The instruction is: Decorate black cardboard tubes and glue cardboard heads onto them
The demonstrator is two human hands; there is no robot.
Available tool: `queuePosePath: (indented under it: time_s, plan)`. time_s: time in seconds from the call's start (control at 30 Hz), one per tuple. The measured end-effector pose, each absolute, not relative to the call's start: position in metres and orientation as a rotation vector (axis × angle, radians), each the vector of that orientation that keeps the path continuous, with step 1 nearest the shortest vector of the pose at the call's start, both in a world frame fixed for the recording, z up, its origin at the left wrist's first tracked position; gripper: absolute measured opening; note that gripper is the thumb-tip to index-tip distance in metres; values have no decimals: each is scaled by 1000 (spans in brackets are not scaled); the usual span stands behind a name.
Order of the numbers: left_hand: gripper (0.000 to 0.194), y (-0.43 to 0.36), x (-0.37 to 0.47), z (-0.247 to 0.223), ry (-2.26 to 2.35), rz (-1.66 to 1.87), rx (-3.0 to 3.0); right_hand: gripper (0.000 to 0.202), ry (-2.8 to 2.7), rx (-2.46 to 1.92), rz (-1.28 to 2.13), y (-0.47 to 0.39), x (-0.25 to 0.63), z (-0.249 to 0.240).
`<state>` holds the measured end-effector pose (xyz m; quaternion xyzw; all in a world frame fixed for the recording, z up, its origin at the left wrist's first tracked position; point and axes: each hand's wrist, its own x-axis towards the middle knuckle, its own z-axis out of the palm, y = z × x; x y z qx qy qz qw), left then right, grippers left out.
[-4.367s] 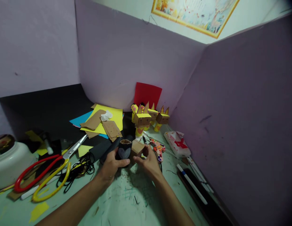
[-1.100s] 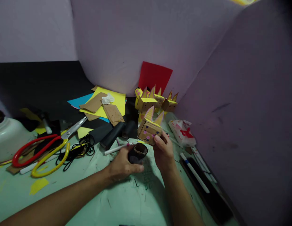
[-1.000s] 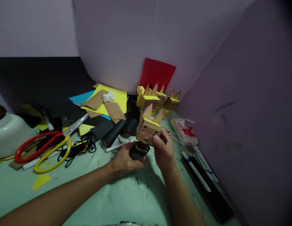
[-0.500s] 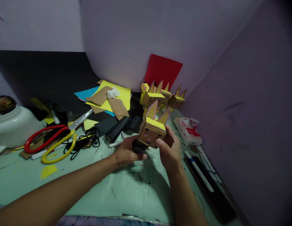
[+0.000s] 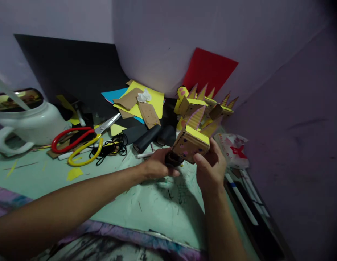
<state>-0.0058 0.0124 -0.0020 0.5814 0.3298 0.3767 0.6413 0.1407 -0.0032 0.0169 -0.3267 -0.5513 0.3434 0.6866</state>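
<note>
A cardboard box piece (image 5: pixel 190 145) with a yellow top and two pointed, striped spikes is held tilted above the green tabletop. My right hand (image 5: pixel 212 168) grips its right side, the thumb on the dotted front face. Below its left edge, my left hand (image 5: pixel 160 165) is closed round a dark cylinder (image 5: pixel 173 158), mostly hidden by the fingers and the box. Whether the cylinder is joined to the box cannot be seen. Similar spiked yellow and cardboard pieces (image 5: pixel 193 106) stand just behind.
Red-and-yellow scissors (image 5: pixel 99 135), black cord (image 5: pixel 114 146) and black paper rolls (image 5: pixel 147 138) lie left. A white teapot-like vessel (image 5: pixel 35 123) stands far left. Paper sheets (image 5: pixel 157 103) lie at the back; a white-and-red packet (image 5: pixel 233 149) and a white marker (image 5: pixel 243 201) are right.
The view has shifted, so the scene sits further right and more of the near table edge shows. The box tilts slightly more; both hands keep their holds.
</note>
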Motion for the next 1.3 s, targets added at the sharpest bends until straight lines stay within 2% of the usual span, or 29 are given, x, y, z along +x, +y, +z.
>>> queuePosePath:
  time_s: [0.6, 1.3]
  plan:
    - [55, 12, -8, 1, 872, 762, 1486, 62, -1374, -806, 797, -4, 144, 7]
    - [49, 17, -2, -23, 716, 818, 1362, 60, -1490, -843, 784, -7, 147, 13]
